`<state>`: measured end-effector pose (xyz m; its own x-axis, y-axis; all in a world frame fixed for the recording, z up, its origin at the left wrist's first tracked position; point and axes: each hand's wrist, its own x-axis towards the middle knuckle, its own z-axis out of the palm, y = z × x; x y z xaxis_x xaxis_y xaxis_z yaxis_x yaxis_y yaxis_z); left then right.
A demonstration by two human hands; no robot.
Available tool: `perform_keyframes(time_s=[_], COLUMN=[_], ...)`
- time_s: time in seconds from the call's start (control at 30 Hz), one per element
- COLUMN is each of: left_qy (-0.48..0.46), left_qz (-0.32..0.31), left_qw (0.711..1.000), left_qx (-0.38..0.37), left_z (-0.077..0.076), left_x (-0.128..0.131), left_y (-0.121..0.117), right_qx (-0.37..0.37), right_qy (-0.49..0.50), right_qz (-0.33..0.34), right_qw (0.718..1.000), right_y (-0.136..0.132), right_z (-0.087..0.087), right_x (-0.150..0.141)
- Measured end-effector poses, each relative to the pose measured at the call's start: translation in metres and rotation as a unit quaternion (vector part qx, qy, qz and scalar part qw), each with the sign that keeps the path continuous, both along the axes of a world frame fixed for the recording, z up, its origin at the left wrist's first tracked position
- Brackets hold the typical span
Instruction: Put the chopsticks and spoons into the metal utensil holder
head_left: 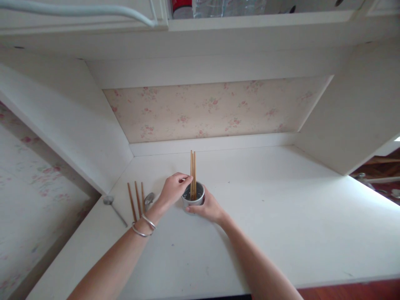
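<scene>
A round utensil holder [193,202] with a pale outside and dark inside stands on the white counter. Several wooden chopsticks [193,171] rise upright from it. My right hand [208,205] is wrapped around the holder's right and front side. At the holder's upper left, my left hand [176,187] pinches a chopstick between thumb and fingers. Left of that hand lie loose chopsticks [136,198], partly covered by my left forearm, and a spoon [149,198] whose handle is mostly hidden. Farther left is a long-handled metal spoon [115,208].
The white counter [265,216] runs between two side panels, the left one [68,116] close to the loose utensils. Behind is a floral-papered back wall [200,112]. An overhead cabinet shelf [250,25] holds clear containers [218,8].
</scene>
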<state>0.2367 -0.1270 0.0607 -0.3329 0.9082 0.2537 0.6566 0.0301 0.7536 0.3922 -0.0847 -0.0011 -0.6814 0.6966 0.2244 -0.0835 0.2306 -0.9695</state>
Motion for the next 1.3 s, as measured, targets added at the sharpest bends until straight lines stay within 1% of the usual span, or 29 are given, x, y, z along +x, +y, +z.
perform_keyframes(time_s=[0.1,0.17,0.27,0.33,0.43,0.5,0.57,0.63,0.7,0.77,0.83,0.9,0.97,1.0,1.03,1.1,1.13,1.17,1.2,1.23,1.27,1.3], left_qy=[-0.010,-0.035,-0.101,-0.159,-0.254,-0.314,-0.353,-0.364,-0.361,-0.363,-0.371,-0.380,-0.389,-0.393,-0.398,-0.406,-0.413,-0.419,-0.423,-0.424,-0.424,-0.421], left_qz=[-0.002,0.003,0.013,0.005,-0.042,-0.086,-0.115,-0.125,-0.126,-0.129,-0.134,-0.139,-0.133,-0.127,-0.120,-0.113,-0.118,-0.127,-0.135,-0.138,-0.135,-0.120], left_qw=[1.000,0.999,0.995,0.987,0.966,0.945,0.928,0.921,0.921,0.919,0.915,0.910,0.906,0.905,0.904,0.901,0.897,0.893,0.889,0.887,0.887,0.890], left_qx=[-0.006,-0.012,-0.019,-0.013,0.006,0.011,0.024,0.051,0.076,0.084,0.087,0.094,0.099,0.098,0.097,0.098,0.102,0.107,0.112,0.116,0.121,0.125], left_z=[-0.003,-0.005,-0.006,-0.007,-0.015,-0.025,-0.036,-0.043,-0.046,-0.046,-0.044,-0.044,-0.045,-0.046,-0.047,-0.049,-0.049,-0.049,-0.049,-0.049,-0.049,-0.049], left_x=[0.000,0.000,0.001,0.003,0.009,0.015,0.022,0.028,0.032,0.033,0.033,0.032,0.031,0.030,0.029,0.028,0.028,0.028,0.028,0.030,0.031,0.032], left_y=[0.001,0.001,-0.002,-0.010,-0.027,-0.038,-0.044,-0.046,-0.044,-0.043,-0.043,-0.044,-0.045,-0.045,-0.045,-0.044,-0.044,-0.044,-0.044,-0.045,-0.046,-0.047], right_qx=[-0.001,0.002,0.007,0.009,0.011,0.012,0.018,0.026,0.035,0.037,0.024,0.004,-0.007,-0.005,0.005,0.044,0.072,0.101,0.130,0.160,0.192,0.225], right_qy=[0.000,0.000,0.001,0.009,0.023,0.023,0.021,0.015,0.004,-0.013,-0.019,-0.004,0.042,0.074,0.107,0.149,0.149,0.134,0.104,0.068,0.021,-0.037], right_qz=[0.000,0.000,0.001,0.008,0.030,0.040,0.043,0.046,0.048,0.054,0.066,0.070,0.038,0.004,-0.046,-0.176,-0.232,-0.268,-0.268,-0.226,-0.162,-0.089], right_qw=[1.000,1.000,1.000,1.000,0.999,0.999,0.999,0.998,0.998,0.998,0.997,0.998,0.998,0.997,0.993,0.972,0.958,0.949,0.949,0.958,0.968,0.970], right_y=[0.000,0.000,0.000,0.001,0.001,0.001,0.000,-0.002,-0.003,-0.004,-0.004,-0.004,-0.004,-0.006,-0.009,-0.021,-0.029,-0.040,-0.051,-0.063,-0.074,-0.084], right_z=[0.000,0.000,-0.002,-0.003,-0.002,-0.001,0.000,0.002,0.003,0.004,0.006,0.008,0.012,0.015,0.019,0.030,0.038,0.046,0.055,0.064,0.073,0.080], right_x=[0.000,0.000,0.000,0.000,0.000,0.001,0.002,0.002,0.002,0.003,0.007,0.014,0.020,0.022,0.022,0.018,0.013,0.006,-0.003,-0.015,-0.028,-0.044])
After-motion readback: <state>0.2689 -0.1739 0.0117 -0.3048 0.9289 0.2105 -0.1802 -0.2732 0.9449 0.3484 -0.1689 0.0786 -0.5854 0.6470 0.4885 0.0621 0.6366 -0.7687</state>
